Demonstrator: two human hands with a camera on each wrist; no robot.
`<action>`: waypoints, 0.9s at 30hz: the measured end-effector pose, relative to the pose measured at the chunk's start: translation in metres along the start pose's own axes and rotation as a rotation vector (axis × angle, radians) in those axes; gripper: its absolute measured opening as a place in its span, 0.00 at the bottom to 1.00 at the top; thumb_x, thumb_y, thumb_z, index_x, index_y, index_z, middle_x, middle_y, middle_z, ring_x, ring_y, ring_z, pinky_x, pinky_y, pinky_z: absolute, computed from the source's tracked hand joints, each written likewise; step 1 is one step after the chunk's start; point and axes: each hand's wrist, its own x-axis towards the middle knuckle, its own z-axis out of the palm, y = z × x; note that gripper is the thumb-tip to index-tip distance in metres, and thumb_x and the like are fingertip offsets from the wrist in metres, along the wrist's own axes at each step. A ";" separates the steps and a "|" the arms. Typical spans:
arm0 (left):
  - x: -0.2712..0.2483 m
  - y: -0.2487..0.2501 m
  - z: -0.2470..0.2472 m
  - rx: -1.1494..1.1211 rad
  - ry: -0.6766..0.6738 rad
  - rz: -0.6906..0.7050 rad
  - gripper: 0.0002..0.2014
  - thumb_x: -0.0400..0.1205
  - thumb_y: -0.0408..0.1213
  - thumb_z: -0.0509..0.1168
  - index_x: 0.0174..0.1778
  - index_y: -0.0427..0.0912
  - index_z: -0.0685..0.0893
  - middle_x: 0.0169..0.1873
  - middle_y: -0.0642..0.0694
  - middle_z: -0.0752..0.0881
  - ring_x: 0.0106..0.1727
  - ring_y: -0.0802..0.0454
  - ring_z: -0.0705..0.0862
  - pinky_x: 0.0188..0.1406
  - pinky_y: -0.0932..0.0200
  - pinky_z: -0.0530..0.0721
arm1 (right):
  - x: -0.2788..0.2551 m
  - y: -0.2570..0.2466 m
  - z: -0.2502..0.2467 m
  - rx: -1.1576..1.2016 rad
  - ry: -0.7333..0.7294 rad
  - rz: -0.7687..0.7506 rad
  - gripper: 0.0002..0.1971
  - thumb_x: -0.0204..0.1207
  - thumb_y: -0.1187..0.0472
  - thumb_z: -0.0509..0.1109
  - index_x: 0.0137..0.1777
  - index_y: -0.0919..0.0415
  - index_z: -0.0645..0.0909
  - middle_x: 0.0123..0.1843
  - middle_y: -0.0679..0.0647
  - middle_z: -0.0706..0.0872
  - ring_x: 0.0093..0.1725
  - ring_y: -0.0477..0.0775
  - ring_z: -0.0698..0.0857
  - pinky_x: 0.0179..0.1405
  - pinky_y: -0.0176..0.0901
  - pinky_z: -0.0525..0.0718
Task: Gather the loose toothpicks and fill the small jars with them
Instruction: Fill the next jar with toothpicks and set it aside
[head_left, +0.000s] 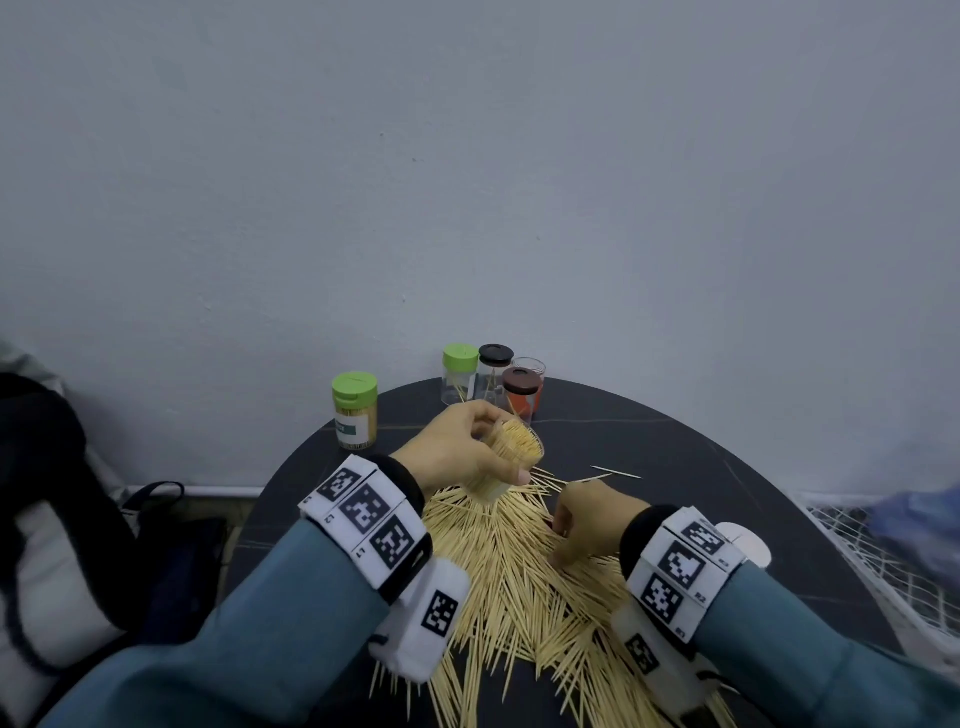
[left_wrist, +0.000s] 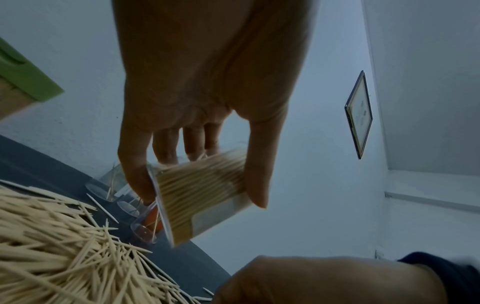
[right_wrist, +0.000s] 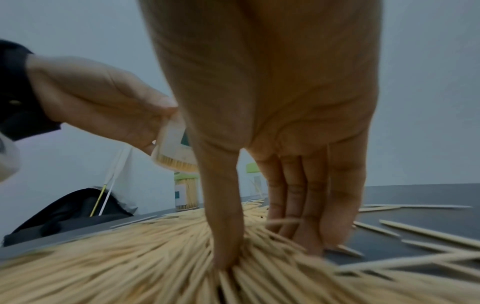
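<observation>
A clear jar (head_left: 511, 457) packed full of toothpicks is held above the far end of the toothpick pile (head_left: 524, 577), tilted with its open mouth up and toward the far right. The left hand (head_left: 457, 449) grips it, fingers curled round the far side and the thumb (left_wrist: 257, 164) pressed along the near side, so the hand is clamped on the jar. Its wrist is raised and bent, with a marker-tagged band over a blue sleeve.

The right hand (head_left: 584, 519) is down on the right part of the pile, palm facing the table. In the right wrist view its fingers (right_wrist: 306, 197) are nearly straight and close together, tips pushed into the toothpicks, while the thumb (right_wrist: 223, 216) digs into the pile apart from them; whether any toothpicks are pinched cannot be told.

The pile spreads from below the jar toward the near edge of a dark round table (head_left: 701, 457), with a few single toothpicks (head_left: 615, 472) lying just to the far right. At the far left of the table stands a full green-lidded jar (head_left: 355, 410). At the far edge a cluster of small jars (head_left: 491, 379) stands close together: one green-lidded, one black-lidded, one brown-lidded with orange inside, one open.

Behind the table is a plain pale wall (head_left: 467, 156); the left wrist view shows a framed picture (left_wrist: 359, 115) on it. A dark bag (head_left: 62, 519) lies at the left, and white mesh (head_left: 872, 561) at the right.
</observation>
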 end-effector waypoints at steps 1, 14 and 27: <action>0.000 0.000 -0.001 -0.001 0.001 0.000 0.28 0.69 0.28 0.77 0.64 0.43 0.77 0.44 0.59 0.78 0.44 0.67 0.76 0.36 0.70 0.73 | 0.000 -0.001 0.000 -0.005 0.012 0.000 0.20 0.71 0.54 0.76 0.60 0.59 0.79 0.61 0.55 0.82 0.58 0.53 0.82 0.57 0.43 0.82; -0.002 0.001 -0.003 0.005 0.001 -0.010 0.29 0.69 0.28 0.77 0.66 0.43 0.76 0.45 0.59 0.78 0.43 0.67 0.76 0.35 0.70 0.74 | 0.004 0.011 -0.011 0.087 0.111 0.016 0.14 0.74 0.58 0.74 0.58 0.62 0.82 0.57 0.56 0.84 0.46 0.49 0.81 0.34 0.31 0.78; -0.002 0.002 0.000 0.032 -0.009 -0.023 0.30 0.69 0.29 0.78 0.66 0.43 0.76 0.54 0.50 0.81 0.54 0.53 0.80 0.45 0.62 0.79 | -0.001 0.017 -0.014 0.172 -0.123 -0.004 0.16 0.85 0.65 0.51 0.55 0.66 0.81 0.31 0.50 0.74 0.28 0.44 0.71 0.27 0.30 0.71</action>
